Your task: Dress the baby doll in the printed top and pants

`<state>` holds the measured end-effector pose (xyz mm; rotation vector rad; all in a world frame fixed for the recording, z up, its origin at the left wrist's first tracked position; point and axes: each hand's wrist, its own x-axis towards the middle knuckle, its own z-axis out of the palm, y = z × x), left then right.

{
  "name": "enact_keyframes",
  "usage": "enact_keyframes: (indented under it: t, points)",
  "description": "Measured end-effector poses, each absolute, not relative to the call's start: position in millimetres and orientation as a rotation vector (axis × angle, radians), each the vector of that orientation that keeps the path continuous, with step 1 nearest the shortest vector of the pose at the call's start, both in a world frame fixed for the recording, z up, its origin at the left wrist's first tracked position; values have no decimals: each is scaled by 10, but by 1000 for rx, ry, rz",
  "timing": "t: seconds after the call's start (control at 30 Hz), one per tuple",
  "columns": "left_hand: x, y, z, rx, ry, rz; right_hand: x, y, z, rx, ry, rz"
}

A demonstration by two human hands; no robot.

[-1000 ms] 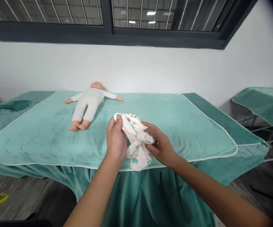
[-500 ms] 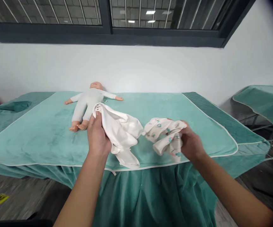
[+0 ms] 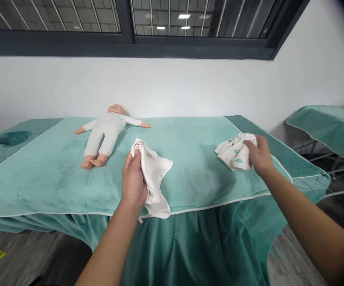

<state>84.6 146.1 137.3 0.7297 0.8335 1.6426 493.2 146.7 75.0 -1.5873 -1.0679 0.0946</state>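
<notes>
My left hand (image 3: 134,178) is closed on a white baby garment (image 3: 155,174) with a small printed label at its neck; the cloth hangs down to the bed's front edge. Off to the right, my right hand (image 3: 259,155) grips a bunched white baby garment (image 3: 234,151) with a green and coloured print, held over the right part of the bed. A baby doll (image 3: 109,127) in a white body suit lies on its back at the left, arms spread, feet toward me. Neither hand touches it.
A light green plush cover (image 3: 55,182) with white piping lies over the bed, and a darker green skirt (image 3: 190,246) hangs in front. Another green-covered bed (image 3: 333,127) stands at the right. Behind are a white wall (image 3: 190,87) and a barred window (image 3: 172,20).
My right hand has carried the printed garment right and slightly up, away from the white one. The white garment in my left hand now hangs narrower. The view has shifted a little.
</notes>
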Motion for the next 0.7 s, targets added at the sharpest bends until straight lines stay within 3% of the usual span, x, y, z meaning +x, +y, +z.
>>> enact_keyframes:
  t: [0.23, 0.3, 0.47, 0.7]
  points:
    - [893, 1420, 1390, 967, 922, 1413, 4761, 1617, 81, -1981, -1384, -107]
    - [860, 1441, 1448, 1050, 951, 1351, 4797, 1623, 112, -1984, -1422, -113]
    - [793, 1442, 1660, 1214, 966, 1264, 4839, 1671, 333, -2024, -1421, 268]
    - [733, 1389, 1874, 1411, 1045, 1218, 4764, 1651, 462, -2005, -1644, 141]
